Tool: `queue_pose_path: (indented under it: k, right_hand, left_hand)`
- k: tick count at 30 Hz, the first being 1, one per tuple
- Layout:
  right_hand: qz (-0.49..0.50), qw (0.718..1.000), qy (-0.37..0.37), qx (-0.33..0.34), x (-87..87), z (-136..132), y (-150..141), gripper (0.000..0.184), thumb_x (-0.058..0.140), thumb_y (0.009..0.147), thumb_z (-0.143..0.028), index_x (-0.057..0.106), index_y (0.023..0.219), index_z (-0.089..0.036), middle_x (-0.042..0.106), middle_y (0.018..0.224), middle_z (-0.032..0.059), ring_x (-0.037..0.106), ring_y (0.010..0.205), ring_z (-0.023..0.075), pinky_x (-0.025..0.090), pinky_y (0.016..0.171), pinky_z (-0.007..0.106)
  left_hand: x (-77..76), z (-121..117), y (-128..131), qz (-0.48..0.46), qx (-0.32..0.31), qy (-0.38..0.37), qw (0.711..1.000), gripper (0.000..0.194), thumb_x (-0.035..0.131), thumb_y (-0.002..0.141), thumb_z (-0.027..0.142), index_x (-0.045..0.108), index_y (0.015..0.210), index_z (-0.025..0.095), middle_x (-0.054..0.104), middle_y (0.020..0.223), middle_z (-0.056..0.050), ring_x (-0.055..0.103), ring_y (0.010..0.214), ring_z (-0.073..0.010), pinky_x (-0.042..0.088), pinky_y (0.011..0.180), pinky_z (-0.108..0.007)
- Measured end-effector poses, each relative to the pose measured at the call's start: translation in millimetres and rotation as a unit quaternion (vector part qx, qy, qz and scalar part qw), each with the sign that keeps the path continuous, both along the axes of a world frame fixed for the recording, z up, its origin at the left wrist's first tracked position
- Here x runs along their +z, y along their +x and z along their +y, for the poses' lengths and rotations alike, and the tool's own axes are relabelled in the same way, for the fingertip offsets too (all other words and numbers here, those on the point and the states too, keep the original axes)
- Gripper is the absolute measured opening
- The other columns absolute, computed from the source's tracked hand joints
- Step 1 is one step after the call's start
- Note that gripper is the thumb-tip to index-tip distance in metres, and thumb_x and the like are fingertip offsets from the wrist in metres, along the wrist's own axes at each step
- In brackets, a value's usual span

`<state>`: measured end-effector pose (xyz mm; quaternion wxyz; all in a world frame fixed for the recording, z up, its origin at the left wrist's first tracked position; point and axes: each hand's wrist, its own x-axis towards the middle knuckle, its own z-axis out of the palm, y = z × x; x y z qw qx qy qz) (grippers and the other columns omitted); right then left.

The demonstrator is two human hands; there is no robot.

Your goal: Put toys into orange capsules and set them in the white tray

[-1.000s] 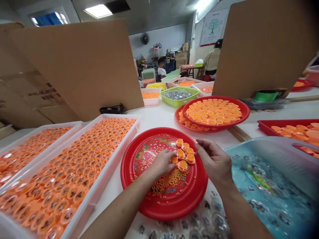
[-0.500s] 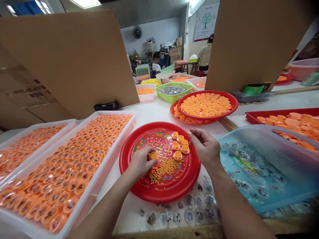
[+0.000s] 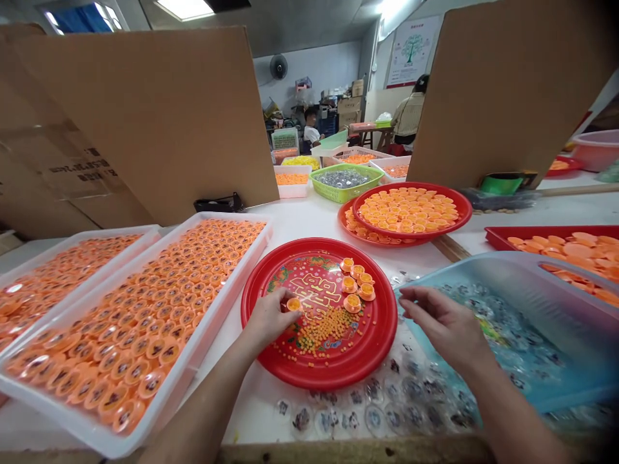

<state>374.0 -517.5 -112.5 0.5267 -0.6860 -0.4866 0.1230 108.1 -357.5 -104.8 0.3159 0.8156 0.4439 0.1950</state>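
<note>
My left hand is over the left side of a red round tray. Its thumb and fingers pinch a small orange cup with its opening facing up. On that tray lie a spread of tiny yellow-orange beads and a cluster of orange cup-shaped pieces. My right hand hovers between the tray's right rim and a blue translucent basket. Its thumb and index fingertips are a little apart, and nothing shows between them.
Clear printed discs lie along the table's front. White trays of orange pieces stand to the left. Stacked red trays and a green basket are further back. Cardboard panels rise on both sides. Two people sit in the background.
My right hand has moved right, from beside the orange pieces to the blue basket's near left edge. My left hand keeps the cup over the tray. The view has shifted slightly.
</note>
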Motion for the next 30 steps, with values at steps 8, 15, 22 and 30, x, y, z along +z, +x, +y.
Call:
queue_pose_path:
  k: [8,15,22,30]
  right_hand:
    - [-0.270,0.945,-0.179,0.052,-1.2,-41,2,0.015,0.048,0.086,-0.023,0.063,0.087,-0.020,0.061,0.085,0.0041,0.060,0.075,0.0188,0.046,0.068,0.031]
    - [-0.318,0.881,-0.350,0.037,-11.0,-28,-16,0.008,0.057,0.079,-0.021,0.064,0.084,-0.018,0.057,0.085,0.0053,0.060,0.073,0.0217,0.040,0.059,0.029]
    - [-0.285,0.899,-0.330,0.051,-5.0,-26,-7,0.011,0.057,0.078,-0.024,0.061,0.087,-0.018,0.061,0.083,0.0035,0.058,0.068,0.0165,0.044,0.062,0.028]
    - [-0.115,0.978,-0.121,0.123,38.2,-24,-32,0.022,0.056,0.086,-0.029,0.058,0.107,-0.024,0.060,0.093,0.0034,0.059,0.078,0.0169,0.049,0.068,0.030]
  left_hand:
    - [3.3,-13,18,-0.220,-0.009,-0.271,0.937,0.055,0.073,0.063,0.039,0.056,0.110,0.017,0.062,0.083,-0.003,0.059,0.069,-0.0151,0.045,0.060,-0.025]
    - [-10.0,-18,14,-0.280,-0.049,-0.375,0.883,0.044,0.075,0.063,0.031,0.052,0.099,0.019,0.063,0.088,-0.004,0.059,0.071,-0.0123,0.043,0.053,-0.018]
    - [-6.7,-20,11,-0.353,-0.010,-0.470,0.809,0.026,0.059,0.081,0.034,0.048,0.099,0.019,0.064,0.089,-0.005,0.064,0.064,-0.0115,0.050,0.060,-0.022]
    - [-13.6,-25,15,-0.375,-0.030,-0.505,0.777,0.034,0.058,0.083,0.030,0.053,0.116,0.022,0.063,0.102,-0.006,0.061,0.062,-0.0067,0.047,0.055,-0.015]
